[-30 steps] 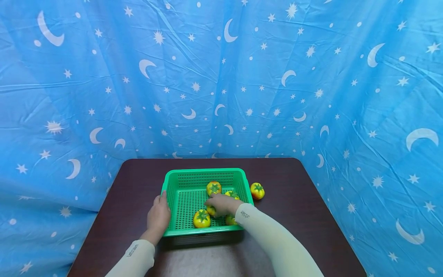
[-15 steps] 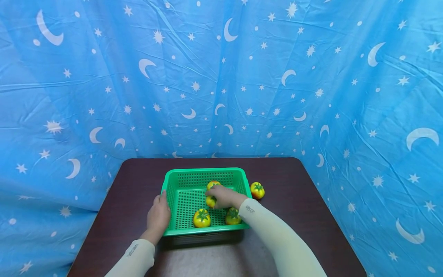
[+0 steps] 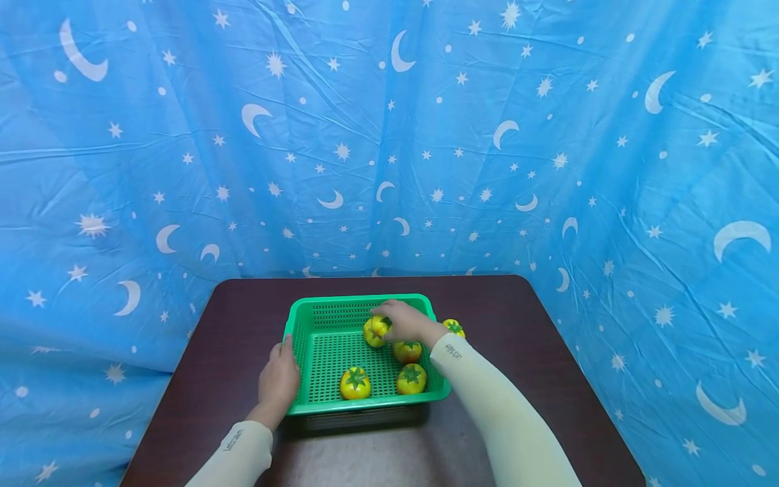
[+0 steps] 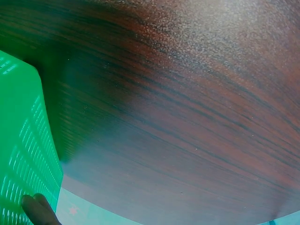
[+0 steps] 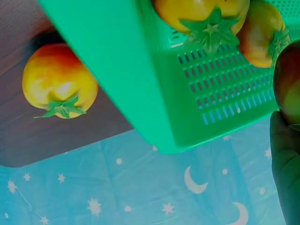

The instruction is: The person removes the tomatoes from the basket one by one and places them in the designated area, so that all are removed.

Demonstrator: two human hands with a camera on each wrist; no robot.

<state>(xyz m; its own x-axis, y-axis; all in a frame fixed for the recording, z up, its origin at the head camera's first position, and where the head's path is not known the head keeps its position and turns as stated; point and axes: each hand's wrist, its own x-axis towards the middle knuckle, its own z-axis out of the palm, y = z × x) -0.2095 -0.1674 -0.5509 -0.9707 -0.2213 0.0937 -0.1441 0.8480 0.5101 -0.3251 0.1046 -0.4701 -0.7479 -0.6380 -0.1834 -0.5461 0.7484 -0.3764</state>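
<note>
My right hand [image 3: 406, 320] pinches a yellow tomato [image 3: 381, 325] with a green leafy top, over the far right part of a green plastic basket [image 3: 365, 408]. This tomato [image 5: 289, 84] shows at the right edge of the right wrist view, with a finger [image 5: 283, 159] against it. Just behind it in the head view sits another tomato [image 3: 372, 335]. More lie on the basket floor: a redder tomato [image 3: 408, 352], a greenish tomato [image 3: 411, 379] and a yellow tomato [image 3: 355, 384]. My left hand [image 3: 279, 380] holds the basket's left side, its fingertips [image 4: 33, 208] against the slotted wall.
Outside the basket on the right, a red-yellow tomato [image 5: 60, 82] rests on the dark brown table [image 3: 517, 379], partly hidden by my wrist in the head view. A blue curtain [image 3: 389, 169] with moons and stars hangs behind and beside the table.
My right hand has lifted a tomato from the basket's middle and carried it toward the far side. The redder tomato beneath has come into view. The left hand and basket stay put.
</note>
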